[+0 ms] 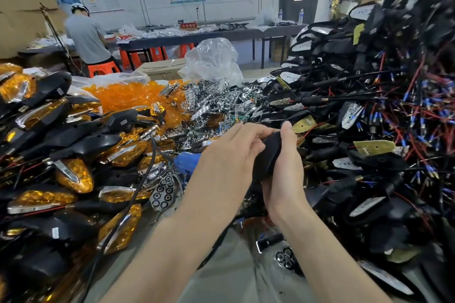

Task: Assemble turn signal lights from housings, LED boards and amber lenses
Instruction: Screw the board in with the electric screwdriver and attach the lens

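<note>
— How do the hands grip?
— Left hand [231, 152] and right hand [286, 170] both curl round one black housing [268, 152], right thumb upright.
— Its look and place?
— Matte, curved, dark; held mid-bench, above the parts heaps.
— Containers?
— A clear plastic bag [115, 79] lies open round loose amber lenses [128, 96].
</note>
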Action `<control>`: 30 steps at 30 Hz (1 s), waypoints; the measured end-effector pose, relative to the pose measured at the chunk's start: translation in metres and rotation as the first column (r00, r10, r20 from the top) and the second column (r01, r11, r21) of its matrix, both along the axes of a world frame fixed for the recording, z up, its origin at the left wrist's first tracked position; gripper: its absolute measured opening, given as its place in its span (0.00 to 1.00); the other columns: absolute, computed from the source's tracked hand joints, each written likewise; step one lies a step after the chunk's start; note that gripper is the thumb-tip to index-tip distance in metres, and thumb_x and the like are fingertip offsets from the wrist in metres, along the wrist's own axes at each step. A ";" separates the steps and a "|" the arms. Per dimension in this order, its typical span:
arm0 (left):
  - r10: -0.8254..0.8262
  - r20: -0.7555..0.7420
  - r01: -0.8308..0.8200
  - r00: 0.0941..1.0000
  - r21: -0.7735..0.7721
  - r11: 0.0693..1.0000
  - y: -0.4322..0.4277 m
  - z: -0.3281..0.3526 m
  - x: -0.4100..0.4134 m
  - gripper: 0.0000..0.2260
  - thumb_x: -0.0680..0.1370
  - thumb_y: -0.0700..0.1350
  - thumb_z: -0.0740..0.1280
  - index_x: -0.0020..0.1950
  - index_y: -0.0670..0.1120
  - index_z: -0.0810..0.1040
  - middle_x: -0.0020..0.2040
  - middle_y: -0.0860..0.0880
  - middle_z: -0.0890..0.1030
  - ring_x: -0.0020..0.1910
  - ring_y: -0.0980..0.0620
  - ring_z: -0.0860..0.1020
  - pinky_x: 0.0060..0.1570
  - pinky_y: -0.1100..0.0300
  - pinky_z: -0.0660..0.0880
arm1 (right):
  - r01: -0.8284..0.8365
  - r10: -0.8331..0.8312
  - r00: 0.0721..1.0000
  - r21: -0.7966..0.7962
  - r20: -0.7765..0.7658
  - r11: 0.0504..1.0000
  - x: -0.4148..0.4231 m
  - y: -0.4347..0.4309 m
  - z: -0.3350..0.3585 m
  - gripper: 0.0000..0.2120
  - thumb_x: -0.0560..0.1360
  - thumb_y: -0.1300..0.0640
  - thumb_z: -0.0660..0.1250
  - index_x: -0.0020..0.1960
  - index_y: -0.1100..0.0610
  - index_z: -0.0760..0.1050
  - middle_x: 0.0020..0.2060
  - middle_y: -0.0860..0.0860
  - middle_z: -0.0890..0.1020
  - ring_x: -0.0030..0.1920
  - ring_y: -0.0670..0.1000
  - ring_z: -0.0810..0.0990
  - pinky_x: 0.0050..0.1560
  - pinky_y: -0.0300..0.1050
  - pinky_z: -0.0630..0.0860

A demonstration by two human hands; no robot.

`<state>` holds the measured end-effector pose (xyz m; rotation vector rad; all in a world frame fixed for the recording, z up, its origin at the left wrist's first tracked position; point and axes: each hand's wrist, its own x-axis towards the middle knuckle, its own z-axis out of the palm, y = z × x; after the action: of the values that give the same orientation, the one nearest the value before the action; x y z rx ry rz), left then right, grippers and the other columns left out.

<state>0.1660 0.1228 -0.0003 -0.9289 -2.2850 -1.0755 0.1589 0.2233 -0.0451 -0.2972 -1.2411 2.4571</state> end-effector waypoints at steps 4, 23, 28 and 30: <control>0.015 -0.055 -0.016 0.998 -0.008 1.000 -0.003 -0.001 -0.002 0.10 0.80 0.37 0.67 0.58 0.50 0.81 0.52 0.55 0.82 0.51 0.61 0.79 0.51 0.63 0.75 | -0.003 0.003 1.000 0.006 -0.011 1.000 -0.001 -0.001 -0.002 0.24 0.81 0.35 0.58 0.40 0.47 0.85 0.42 0.53 0.87 0.45 0.52 0.86 0.49 0.51 0.82; -0.126 0.855 -0.513 0.503 0.413 0.752 -0.036 -0.029 -0.004 0.09 0.82 0.41 0.63 0.61 0.44 0.76 0.53 0.45 0.82 0.48 0.52 0.84 0.48 0.57 0.82 | 0.014 -0.017 1.000 -0.195 -0.011 0.981 -0.001 0.005 0.005 0.27 0.83 0.40 0.59 0.32 0.50 0.80 0.35 0.52 0.80 0.29 0.52 0.78 0.29 0.45 0.76; -0.242 0.950 -0.568 0.197 0.312 0.762 -0.036 -0.032 -0.020 0.06 0.82 0.40 0.63 0.57 0.42 0.75 0.50 0.36 0.78 0.41 0.39 0.84 0.30 0.51 0.82 | -0.090 0.093 0.994 -0.043 0.056 0.995 0.001 0.004 0.008 0.30 0.84 0.40 0.57 0.29 0.48 0.82 0.36 0.51 0.86 0.28 0.52 0.79 0.28 0.44 0.77; -0.239 0.957 -0.573 0.164 0.289 0.766 -0.027 -0.033 -0.031 0.10 0.83 0.43 0.63 0.62 0.41 0.73 0.51 0.36 0.80 0.39 0.39 0.83 0.32 0.48 0.82 | -0.155 0.147 0.978 0.048 0.147 0.987 0.000 0.001 0.010 0.27 0.83 0.40 0.59 0.32 0.52 0.81 0.32 0.51 0.85 0.26 0.53 0.80 0.26 0.45 0.77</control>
<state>0.1345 0.0954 -0.0329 0.6812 -2.3134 -2.6432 0.1589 0.2246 -0.0348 -0.3816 -1.4422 2.5589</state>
